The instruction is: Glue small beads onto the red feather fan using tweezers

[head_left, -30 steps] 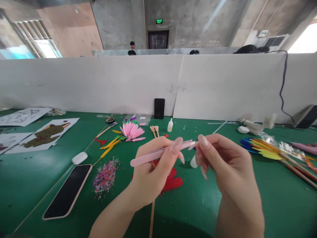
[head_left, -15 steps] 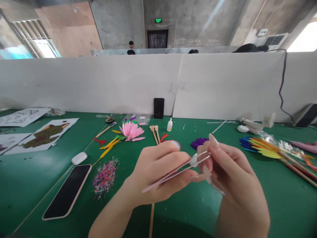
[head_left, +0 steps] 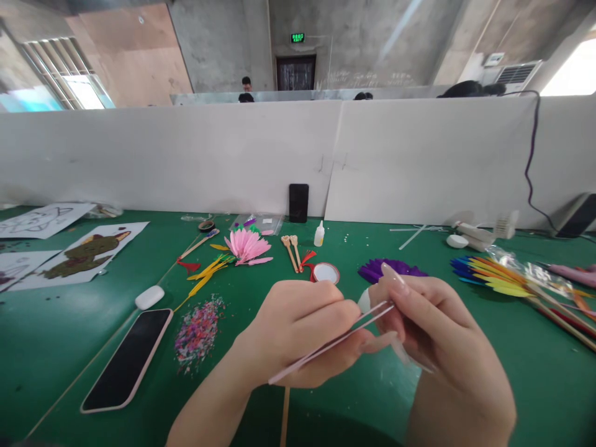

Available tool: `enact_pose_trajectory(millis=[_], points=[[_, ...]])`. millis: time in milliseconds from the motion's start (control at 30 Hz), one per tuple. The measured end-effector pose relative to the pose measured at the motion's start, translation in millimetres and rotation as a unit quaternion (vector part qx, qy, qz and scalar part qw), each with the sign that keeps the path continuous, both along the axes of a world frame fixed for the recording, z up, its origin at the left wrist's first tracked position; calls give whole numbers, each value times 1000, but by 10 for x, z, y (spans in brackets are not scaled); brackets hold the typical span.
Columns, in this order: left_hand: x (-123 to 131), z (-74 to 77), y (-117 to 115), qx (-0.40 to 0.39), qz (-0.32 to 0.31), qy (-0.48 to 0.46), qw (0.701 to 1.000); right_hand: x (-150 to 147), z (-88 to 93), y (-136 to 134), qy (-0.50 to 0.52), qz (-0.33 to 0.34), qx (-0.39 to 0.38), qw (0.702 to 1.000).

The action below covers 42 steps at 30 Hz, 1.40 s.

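Note:
My left hand (head_left: 307, 329) is closed around pink tweezers (head_left: 321, 351), which slant up to the right. Their tips touch the fingertips of my right hand (head_left: 447, 329), whose thumb and fingers are pinched together. Whatever the pinch holds is mostly hidden. A pale, thin piece (head_left: 401, 352) shows below those fingers, too blurred to name. Beside the right fingertips is a white rounded thing (head_left: 364, 302), partly covered by my hands. Just behind them lie purple feathers (head_left: 391, 270) and a red-edged round of white tape (head_left: 326, 272).
On the green table (head_left: 223, 391) lie a phone (head_left: 128, 360), coloured scraps (head_left: 199, 332) and a pink feather flower (head_left: 248, 246). A glue bottle (head_left: 319, 234) stands near the upright black phone (head_left: 298, 203). Multicoloured feathers (head_left: 493, 276) are at right. A white partition (head_left: 186, 161) closes the back.
Both hands have shifted slightly lower, uncovering the white tape and more of the purple feathers. The tweezers' arms have come closer together, with their tips still at my right fingers.

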<state>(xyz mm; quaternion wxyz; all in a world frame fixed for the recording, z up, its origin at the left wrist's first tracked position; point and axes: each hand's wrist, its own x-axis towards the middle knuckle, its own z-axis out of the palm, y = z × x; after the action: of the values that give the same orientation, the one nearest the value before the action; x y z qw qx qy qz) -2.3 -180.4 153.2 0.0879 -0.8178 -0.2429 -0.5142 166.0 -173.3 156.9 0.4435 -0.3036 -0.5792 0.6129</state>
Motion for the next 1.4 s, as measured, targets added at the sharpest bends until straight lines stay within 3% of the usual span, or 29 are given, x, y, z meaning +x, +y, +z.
enact_pose_trajectory(millis=[200, 467, 733, 1033, 1400], points=[[21, -18, -5, 26, -10, -49, 998, 33, -16, -68, 47, -20, -5, 999], [-6, 29, -19, 42, -7, 11, 999, 49, 104, -114, -12, -69, 60, 996], [-4, 75, 3, 18, 17, 25, 999, 43, 123, -88, -49, -99, 60, 992], [-34, 70, -30, 22, 27, 39, 999, 16, 146, -79, -45, -84, 47, 994], [-107, 55, 32, 5, 21, 43, 999, -7, 30, 138, -1, -12, -51, 999]])
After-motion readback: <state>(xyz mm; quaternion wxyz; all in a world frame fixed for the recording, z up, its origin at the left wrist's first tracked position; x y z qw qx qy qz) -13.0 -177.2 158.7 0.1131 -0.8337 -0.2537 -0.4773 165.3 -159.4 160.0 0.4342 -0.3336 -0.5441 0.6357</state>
